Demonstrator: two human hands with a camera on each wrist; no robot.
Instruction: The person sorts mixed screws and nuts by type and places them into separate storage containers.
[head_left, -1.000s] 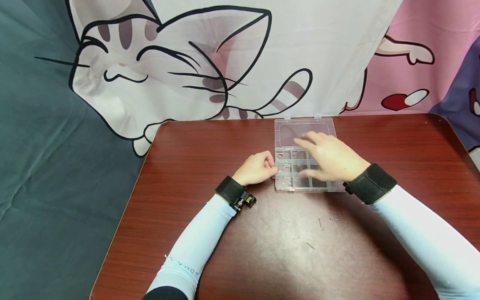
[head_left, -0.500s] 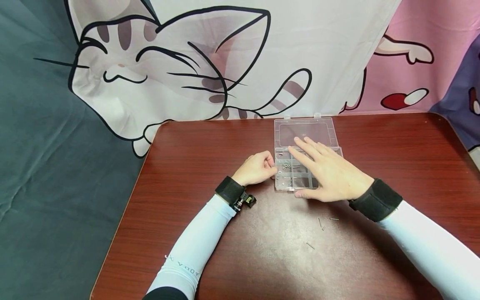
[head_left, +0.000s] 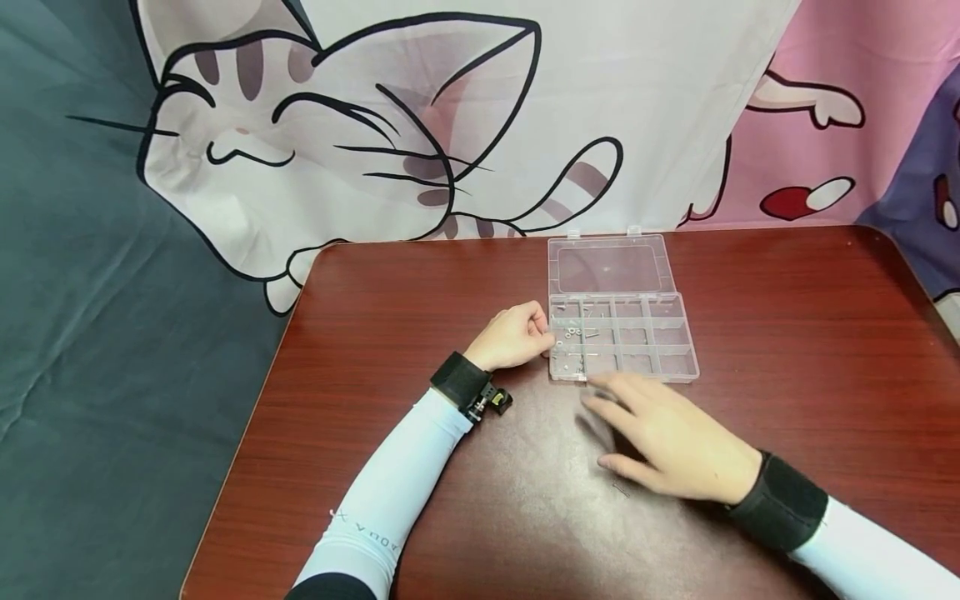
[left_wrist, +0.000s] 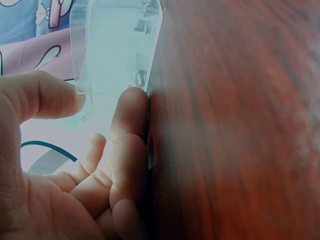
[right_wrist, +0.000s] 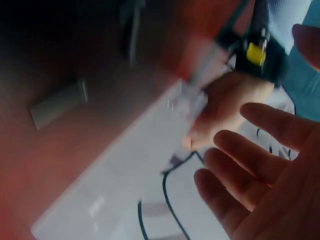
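A clear plastic compartment box (head_left: 633, 336) lies on the table with its lid (head_left: 611, 267) folded back. Small metal rings (head_left: 573, 332) and other bits lie in its left compartments. My left hand (head_left: 512, 336) holds the box's left side, thumb at the upper rim and index finger low along the wall in the left wrist view. My right hand (head_left: 667, 437) hovers in front of the box, palm down, fingers spread and nothing in them. Below its thumb a thin screw-like metal piece (head_left: 621, 490) shows. Blurred metal pieces (right_wrist: 59, 104) appear in the right wrist view.
The brown wooden table (head_left: 390, 308) has its left edge beside my left sleeve. A curtain with a cartoon cat (head_left: 300, 150) hangs right behind the table's far edge, with pink fabric (head_left: 817, 167) at the right.
My right hand has moved from over the box toward me, uncovering the compartments, and now covers several of the loose metal pieces on the table. My left hand has stayed put.
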